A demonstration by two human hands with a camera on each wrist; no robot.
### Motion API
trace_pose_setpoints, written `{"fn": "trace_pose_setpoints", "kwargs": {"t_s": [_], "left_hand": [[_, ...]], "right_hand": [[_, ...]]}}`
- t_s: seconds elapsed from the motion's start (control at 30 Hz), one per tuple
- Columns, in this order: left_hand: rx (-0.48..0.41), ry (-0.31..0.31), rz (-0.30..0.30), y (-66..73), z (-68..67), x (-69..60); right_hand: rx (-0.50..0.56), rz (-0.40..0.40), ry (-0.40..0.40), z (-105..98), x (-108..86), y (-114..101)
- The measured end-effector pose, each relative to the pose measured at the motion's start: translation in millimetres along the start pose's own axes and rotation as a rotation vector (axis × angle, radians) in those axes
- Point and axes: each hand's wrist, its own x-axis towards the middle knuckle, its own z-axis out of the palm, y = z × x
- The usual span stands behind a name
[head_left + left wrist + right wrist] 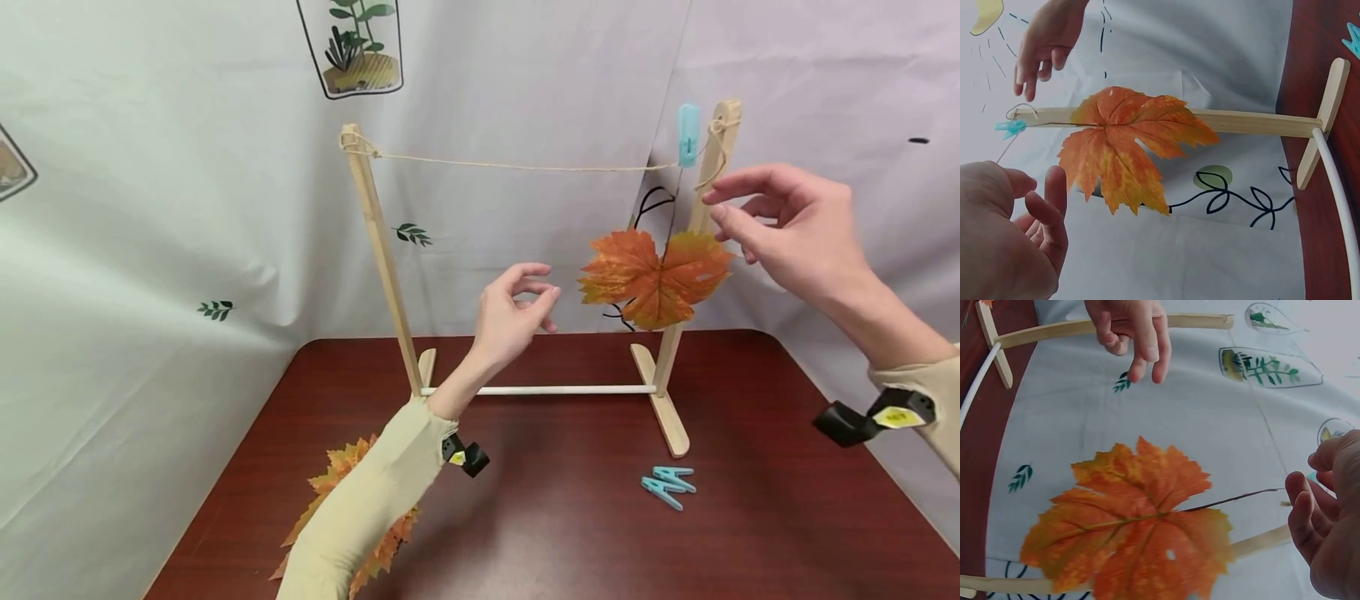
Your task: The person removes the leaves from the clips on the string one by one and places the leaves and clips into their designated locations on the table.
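An orange maple leaf (pixel 660 279) hangs by its thin stem from a light-blue clothespin (pixel 688 137) clipped on the twine (pixel 517 167) near the right post. To the right of the stem, my right hand (pixel 795 221) is raised with loosely bent fingers and nothing in them. My left hand (pixel 517 308) hovers left of the leaf, its fingers relaxed and holding nothing. In the left wrist view the leaf (pixel 1125 144) is apart from both hands. The right wrist view shows the leaf (pixel 1129 519) with its stem running toward my right hand (pixel 1329 512), which hides most of the clothespin.
The twine spans two wooden posts (pixel 386 258), joined low down by a white rod (pixel 562 390). Several blue clothespins (pixel 667 483) lie on the dark red table (pixel 555 517) at the right. More orange leaves (pixel 386 550) lie at the left, partly under my left sleeve.
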Motion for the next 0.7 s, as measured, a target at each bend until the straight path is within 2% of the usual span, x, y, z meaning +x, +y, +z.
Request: {"fn": "trace_pose_setpoints", "kwargs": {"t_s": [0.2, 0.37, 0.5, 0.7], "left_hand": [[0.0, -0.019, 0.029, 7.9, 8.9, 9.7], [-0.005, -0.042, 0.044, 15.2, 16.4, 16.9], [-0.026, -0.029, 0.067, 19.3, 23.8, 23.8], [-0.061, 0.006, 0.08, 23.8, 35.5, 32.6]], "right_hand": [[0.009, -0.017, 0.033, -2, 16.7, -9], [0.015, -0.05, 0.031, -3, 31.0, -15], [0.0, -0.055, 0.021, -5, 42.7, -23], [-0.059, 0.047, 0.015, -12, 57.4, -30]]}}
